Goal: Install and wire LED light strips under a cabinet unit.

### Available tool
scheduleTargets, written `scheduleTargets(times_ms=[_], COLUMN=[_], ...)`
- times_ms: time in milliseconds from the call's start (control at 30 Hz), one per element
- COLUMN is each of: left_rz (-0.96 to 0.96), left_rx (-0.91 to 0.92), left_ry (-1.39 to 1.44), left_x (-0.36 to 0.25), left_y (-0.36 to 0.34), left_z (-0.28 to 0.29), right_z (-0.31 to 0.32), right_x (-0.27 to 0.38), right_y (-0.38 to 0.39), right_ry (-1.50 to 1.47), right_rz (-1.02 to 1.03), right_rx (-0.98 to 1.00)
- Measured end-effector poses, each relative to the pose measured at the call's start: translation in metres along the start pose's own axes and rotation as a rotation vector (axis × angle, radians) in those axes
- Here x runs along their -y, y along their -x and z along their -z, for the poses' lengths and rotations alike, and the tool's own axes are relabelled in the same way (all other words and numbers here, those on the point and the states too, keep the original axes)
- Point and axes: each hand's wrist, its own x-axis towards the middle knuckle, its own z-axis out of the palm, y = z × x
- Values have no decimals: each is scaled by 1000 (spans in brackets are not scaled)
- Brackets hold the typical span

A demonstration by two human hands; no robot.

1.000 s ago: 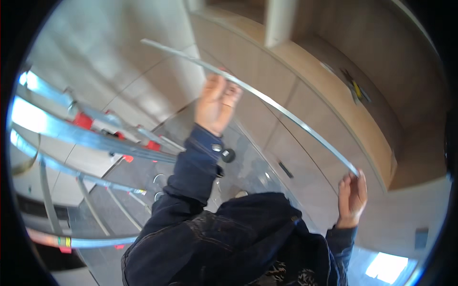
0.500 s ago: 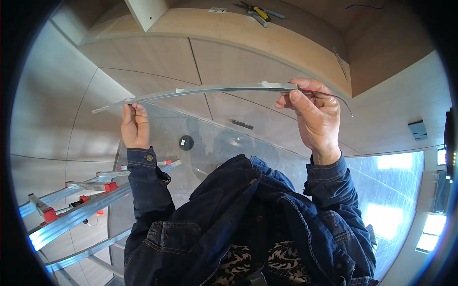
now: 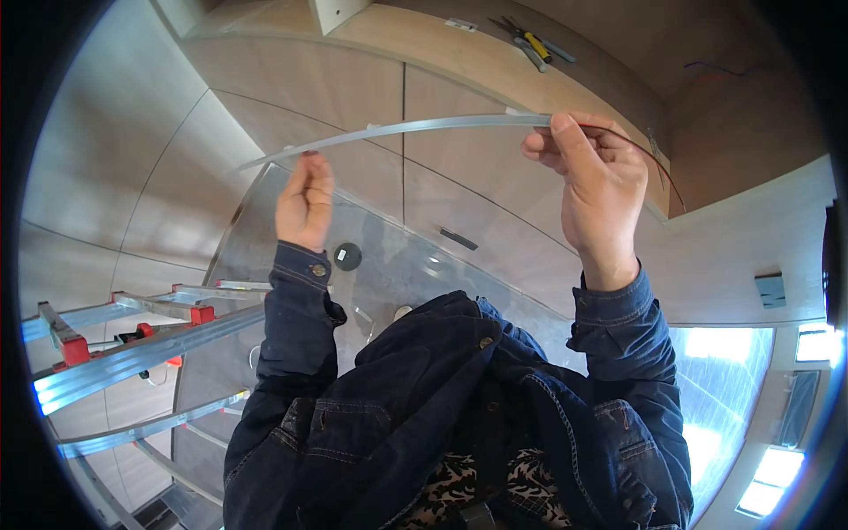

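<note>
A long, thin grey-white strip [image 3: 424,125] spans the space in front of me, bowed by the lens, with small whitish tabs along its upper edge. Its right end is pinched between the thumb and fingers of my right hand [image 3: 596,177]. From that end a thin red and black wire [image 3: 658,161] trails out to the right and droops. My left hand [image 3: 306,201] has its fingertips together at the strip's underside, towards the left end. The strip's far left tip reaches past that hand and blurs against the pale panel.
Pliers with yellow and grey handles [image 3: 534,44] lie on the wooden cabinet shelf [image 3: 424,42] ahead. A metal ladder with red fittings [image 3: 159,331] stands at lower left. Below, a round black object [image 3: 348,256] and a dark bar [image 3: 459,238] show. A vertical divider [image 3: 336,12] rises at the shelf.
Both hands have raised the strip toward the shelf, and my left hand has shifted right along it. The strip has turned to show its smooth face. My view has shifted too.
</note>
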Motion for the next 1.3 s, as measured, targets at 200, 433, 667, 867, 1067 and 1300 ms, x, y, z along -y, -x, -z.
scheduleTargets(times_ms=[200,433,667,867,1067,1300], left_rz=[-7,-1007,-1016,-881,-687,64], left_rx=[92,773,1018,916,724,107], left_ry=[-600,-1408,-1798,-1808,-1698,-600], left_x=[83,79,77,71,71,143], left_y=[73,83,75,101,92,108], left_z=[-54,-159,-211,-241,-207,-129], right_z=[-30,-54,-56,-54,-42,-40], right_x=[-15,-31,-34,-29,-26,-27], right_y=[-20,-30,-31,-31,-35,-27], right_ry=[43,175,426,263,260,262], right_rz=[-16,109,359,138,165,83], right_rx=[22,94,183,164,136,107])
